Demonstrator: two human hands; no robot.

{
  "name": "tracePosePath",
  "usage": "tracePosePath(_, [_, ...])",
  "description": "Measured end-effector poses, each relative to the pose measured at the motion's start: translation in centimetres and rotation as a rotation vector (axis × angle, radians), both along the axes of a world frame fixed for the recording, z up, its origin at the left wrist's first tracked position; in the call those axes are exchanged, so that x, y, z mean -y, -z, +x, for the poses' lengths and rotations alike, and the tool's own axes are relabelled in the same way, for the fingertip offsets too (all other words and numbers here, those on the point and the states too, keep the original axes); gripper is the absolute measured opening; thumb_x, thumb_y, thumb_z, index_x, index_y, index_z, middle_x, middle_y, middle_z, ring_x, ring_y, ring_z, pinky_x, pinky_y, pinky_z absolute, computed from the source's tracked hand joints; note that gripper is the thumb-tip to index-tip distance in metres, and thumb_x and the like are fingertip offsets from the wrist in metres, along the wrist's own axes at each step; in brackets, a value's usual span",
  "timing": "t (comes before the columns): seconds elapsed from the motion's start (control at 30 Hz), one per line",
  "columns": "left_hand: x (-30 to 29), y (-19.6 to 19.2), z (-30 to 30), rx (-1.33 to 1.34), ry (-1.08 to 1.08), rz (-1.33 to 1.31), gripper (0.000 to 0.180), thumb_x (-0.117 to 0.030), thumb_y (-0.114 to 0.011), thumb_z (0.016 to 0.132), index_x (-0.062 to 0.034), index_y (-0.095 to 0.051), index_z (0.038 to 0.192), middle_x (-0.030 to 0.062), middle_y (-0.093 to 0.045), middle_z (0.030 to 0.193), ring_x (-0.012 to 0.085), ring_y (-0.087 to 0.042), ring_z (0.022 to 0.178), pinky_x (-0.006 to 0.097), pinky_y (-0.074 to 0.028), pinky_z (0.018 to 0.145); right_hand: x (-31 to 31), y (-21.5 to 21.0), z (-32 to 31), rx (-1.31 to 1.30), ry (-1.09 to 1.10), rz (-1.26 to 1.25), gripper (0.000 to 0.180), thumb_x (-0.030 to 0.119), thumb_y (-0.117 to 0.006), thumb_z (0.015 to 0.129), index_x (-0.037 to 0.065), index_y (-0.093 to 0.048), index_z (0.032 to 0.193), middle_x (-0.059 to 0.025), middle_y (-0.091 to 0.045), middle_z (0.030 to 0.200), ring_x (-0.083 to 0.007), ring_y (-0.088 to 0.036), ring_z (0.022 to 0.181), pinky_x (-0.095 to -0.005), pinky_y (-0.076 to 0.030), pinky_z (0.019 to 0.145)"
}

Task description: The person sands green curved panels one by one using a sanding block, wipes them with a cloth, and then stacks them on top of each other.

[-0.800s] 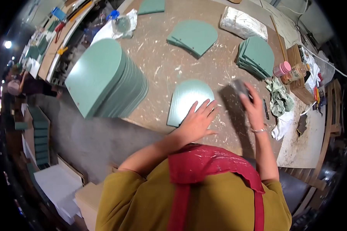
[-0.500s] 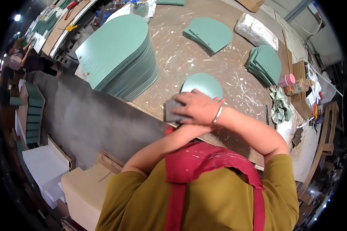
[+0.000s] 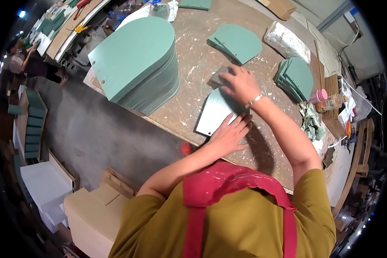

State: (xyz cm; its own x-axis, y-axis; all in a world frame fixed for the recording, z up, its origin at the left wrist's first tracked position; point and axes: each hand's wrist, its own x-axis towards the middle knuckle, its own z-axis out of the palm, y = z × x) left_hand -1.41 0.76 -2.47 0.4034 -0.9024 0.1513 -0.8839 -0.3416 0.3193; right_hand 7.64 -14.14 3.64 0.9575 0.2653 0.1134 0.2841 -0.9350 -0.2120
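The right hand (image 3: 241, 84) is closed around a small grey sanding block (image 3: 218, 78), pressing it onto the far end of a pale green arched panel (image 3: 217, 112). The left hand (image 3: 229, 134) lies flat and open on the panel's near end. The panel rests on the counter (image 3: 193, 47) near its front edge, long axis running away from the person, beside a tall stack of matching panels (image 3: 135, 64).

A pale green arched panel (image 3: 216, 112) lies flat on the bench — a grey sanding block (image 3: 218, 77) at its rounded end.
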Motion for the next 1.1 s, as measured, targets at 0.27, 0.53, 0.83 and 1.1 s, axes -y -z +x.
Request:
tracePosePath(0.27, [0.3,-0.1,0.0,-0.039,0.007,0.037,0.082,-0.053,-0.066,0.084,-0.0075,-0.042,0.148,0.0154,-0.033,0.157,0.0301,-0.027,0.147,0.053,-0.018,0.118,-0.1,1.3,-1.1,-0.088,0.201,0.179,0.035,0.031,-0.066,0.085,0.019,-0.068,0.119,-0.0194,-0.059,0.123,-0.0387,-0.058,0.113,-0.0571,-0.044,0.097])
tracePosePath(0.53, [0.4,0.3,0.0,-0.007,0.001,0.056,0.081,-0.055,-0.064,0.085,-0.0062,-0.043,0.147,0.0134,-0.035,0.155,0.0296,-0.026,0.147,0.053,-0.016,0.120,-1.9,-0.5,-2.4,-0.158,0.236,0.146,0.039,0.037,-0.064,0.088,0.016,-0.068,0.121,-0.0173,-0.063,0.122,-0.0382,-0.061,0.112,-0.0450,-0.049,0.095])
tracePosePath(0.83, [-1.2,-2.8,5.6,-0.317,-0.356,-0.250,0.064,-0.028,-0.066,0.092,-0.0011,-0.042,0.145,0.0233,-0.045,0.146,0.0412,-0.040,0.137,0.048,-0.032,0.114,5.7,-2.5,-5.9,-0.261,0.504,0.390,0.052,0.045,-0.060,0.088,0.012,-0.065,0.128,-0.0193,-0.069,0.116,-0.0384,-0.065,0.107,-0.0439,-0.050,0.094])
tracePosePath(1.1, [-1.6,0.7,9.2,-0.200,-0.511,-0.149,0.056,-0.031,-0.062,0.095,-0.0019,-0.046,0.140,0.0192,-0.052,0.140,0.0404,-0.044,0.134,0.053,-0.037,0.106,4.3,4.3,-14.3,-0.104,0.553,0.746,0.047,0.034,-0.063,0.092,0.009,-0.059,0.132,-0.0211,-0.059,0.130,-0.0395,-0.057,0.120,-0.0429,-0.045,0.104])
